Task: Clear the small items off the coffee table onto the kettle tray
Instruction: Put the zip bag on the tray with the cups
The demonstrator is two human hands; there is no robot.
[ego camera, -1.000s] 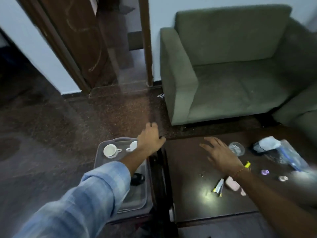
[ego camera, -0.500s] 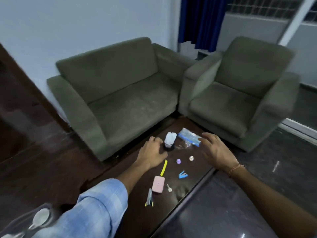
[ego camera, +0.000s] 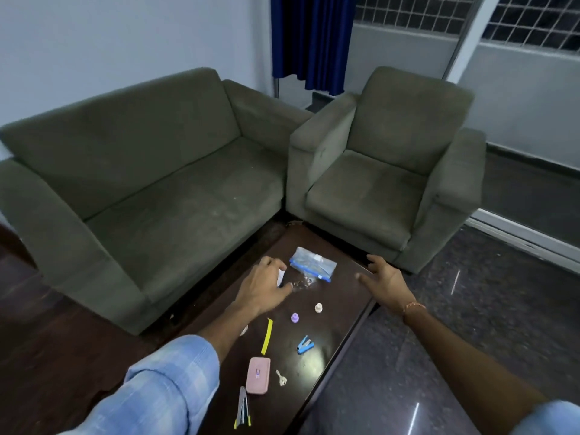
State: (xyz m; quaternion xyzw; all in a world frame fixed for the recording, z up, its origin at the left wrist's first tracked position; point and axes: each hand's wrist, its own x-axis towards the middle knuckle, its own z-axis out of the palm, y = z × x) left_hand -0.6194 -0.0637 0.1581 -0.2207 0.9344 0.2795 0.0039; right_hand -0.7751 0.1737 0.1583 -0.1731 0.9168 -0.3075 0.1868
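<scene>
From the head camera, a dark table [ego camera: 339, 296] sits in front of a green sofa [ego camera: 150, 183] and a green chair [ego camera: 386, 171]. Many small things lie on the table, spread out in a line from far to near.

The left hand [ego camera: 262, 288] is at the far end of the table. Its fingers curl around a small white thing [ego camera: 280, 276]. I think it is grabbing that thing to lift it, but the hand hides most of it, so I cannot tell if the grip is tight yet. Just to the right of it lies a clear bag [ego camera: 313, 264] with blue stripes.

The right hand [ego camera: 387, 282] floats over the right edge of the table. Its fingers are spread wide and it holds nothing. It looks ready to pick up the bag or to help keep balance.

Nearer to the person lie a purple cap [ego camera: 294, 317] and a pale cap [ego camera: 318, 308], well apart from the hands. Then come a yellow strip [ego camera: 267, 336] and a blue stapler [ego camera: 305, 344]. Nearest are a pink case [ego camera: 258, 375], a little key [ego camera: 281, 378] and a grey tool [ego camera: 243, 410] with yellow tips.

All these things are waiting on the table. The kettle tray cannot be seen here, so most of the job is not done.
</scene>
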